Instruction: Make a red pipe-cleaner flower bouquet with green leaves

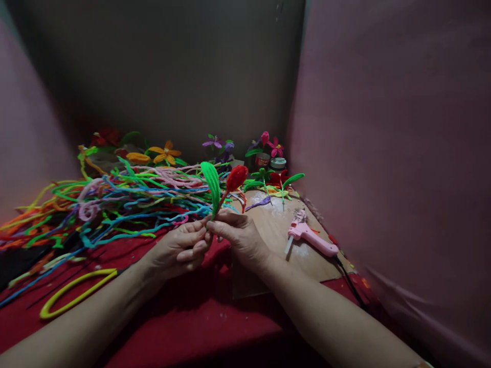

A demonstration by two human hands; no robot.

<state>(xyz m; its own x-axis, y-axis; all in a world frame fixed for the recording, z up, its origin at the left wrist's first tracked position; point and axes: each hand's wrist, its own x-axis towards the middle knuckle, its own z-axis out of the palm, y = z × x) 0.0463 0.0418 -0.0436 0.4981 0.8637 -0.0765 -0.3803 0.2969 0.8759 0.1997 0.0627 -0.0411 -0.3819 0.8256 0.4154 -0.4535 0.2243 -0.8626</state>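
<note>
My left hand (180, 248) and my right hand (240, 235) meet above the red cloth (199, 317), fingers pinched together at the base of a small pipe-cleaner flower. The flower has a fuzzy red bud (237, 177) on a thin stem and a looped green leaf (212, 184) rising beside it. Both hands pinch the stem where leaf and bud join. The stem's lower end is hidden between my fingers.
A big tangle of coloured pipe cleaners (115, 204) covers the left. A yellow loop (72, 291) lies near my left arm. A pink glue gun (310, 237) rests on a wooden board (276, 230). Finished flowers (268, 145) and small jars stand at the back, walls close.
</note>
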